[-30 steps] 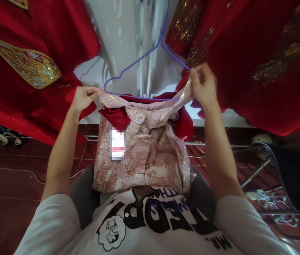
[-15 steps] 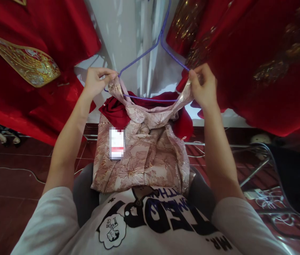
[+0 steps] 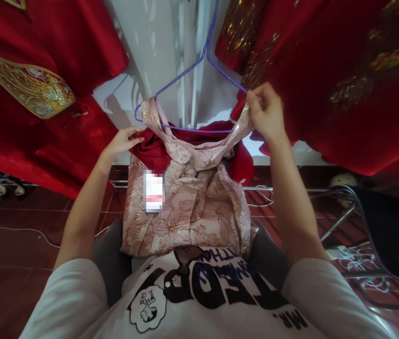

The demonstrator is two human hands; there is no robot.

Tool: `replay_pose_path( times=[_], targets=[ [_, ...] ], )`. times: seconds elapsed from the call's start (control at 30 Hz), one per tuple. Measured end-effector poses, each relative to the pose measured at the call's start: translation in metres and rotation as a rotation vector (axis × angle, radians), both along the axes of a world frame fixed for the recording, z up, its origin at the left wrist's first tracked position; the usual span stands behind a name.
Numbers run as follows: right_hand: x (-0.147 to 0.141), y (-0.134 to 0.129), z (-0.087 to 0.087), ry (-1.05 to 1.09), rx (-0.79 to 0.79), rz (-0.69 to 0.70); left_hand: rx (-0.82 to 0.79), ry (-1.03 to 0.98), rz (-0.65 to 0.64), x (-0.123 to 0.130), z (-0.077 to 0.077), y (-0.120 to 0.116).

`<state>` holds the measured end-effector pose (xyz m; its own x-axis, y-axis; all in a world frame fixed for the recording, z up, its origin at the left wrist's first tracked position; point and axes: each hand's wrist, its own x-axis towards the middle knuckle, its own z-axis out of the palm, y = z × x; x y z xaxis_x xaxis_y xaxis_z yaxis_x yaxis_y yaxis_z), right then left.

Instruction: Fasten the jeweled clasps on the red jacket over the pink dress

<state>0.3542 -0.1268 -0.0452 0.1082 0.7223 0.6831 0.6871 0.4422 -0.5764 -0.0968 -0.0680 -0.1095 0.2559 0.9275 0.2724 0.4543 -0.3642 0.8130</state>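
Left hand [image 3: 123, 141] has dropped from the purple hanger [image 3: 185, 77] to the red fabric [image 3: 150, 146], fingers loosely open; right hand [image 3: 266, 113] pinches the pink garment [image 3: 188, 212] strap.

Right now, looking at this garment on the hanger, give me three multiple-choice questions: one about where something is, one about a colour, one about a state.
1. Where is the left hand?
A. On the dark red cloth beside the pink garment's left shoulder
B. On the hanger's hook
C. Flat on the floor

2. What colour is the wire hanger?
A. Green
B. Purple-blue
C. White

3. How does the right hand stand?
A. Open and away from everything
B. Resting in the lap
C. Pinched on the pink garment's strap at the hanger's right end

Answers: 1 A, the fingers touch the red fabric below the hanger's left end. 2 B, the thin wire shows purple-blue against the pale wall. 3 C, the fingertips close on the shiny pink cloth there.
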Motion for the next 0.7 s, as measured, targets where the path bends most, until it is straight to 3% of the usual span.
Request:
replay_pose_path(
  times=[0.1, 0.2, 0.27, 0.33, 0.4, 0.5, 0.57, 0.7],
  targets=[
    [0.0, -0.001, 0.001, 0.001, 0.003, 0.003, 0.074, -0.002, 0.124, 0.002, 0.008, 0.008],
    [-0.003, -0.005, 0.005, 0.002, -0.026, -0.008, 0.125, 0.038, 0.322, 0.005, 0.039, 0.023],
    [-0.005, -0.014, 0.01, 0.001, -0.047, -0.012, 0.242, 0.114, 0.502, 0.015, 0.066, 0.029],
    [-0.008, -0.027, 0.015, -0.008, -0.057, -0.014, 0.389, 0.134, 0.55, 0.035, 0.089, 0.026],
    [-0.011, -0.042, 0.019, -0.021, -0.068, -0.012, 0.493, 0.11, 0.501, 0.065, 0.101, 0.013],
    [-0.014, -0.06, 0.025, -0.029, -0.1, -0.01, 0.612, 0.114, 0.307, 0.108, 0.093, -0.013],
    [-0.013, -0.062, 0.03, -0.008, -0.13, -0.009, 0.554, 0.132, 0.217, 0.121, 0.08, -0.025],
    [-0.004, -0.036, 0.047, 0.013, -0.299, -0.021, 0.514, 0.108, 0.139, 0.102, 0.07, -0.02]
  ],
)
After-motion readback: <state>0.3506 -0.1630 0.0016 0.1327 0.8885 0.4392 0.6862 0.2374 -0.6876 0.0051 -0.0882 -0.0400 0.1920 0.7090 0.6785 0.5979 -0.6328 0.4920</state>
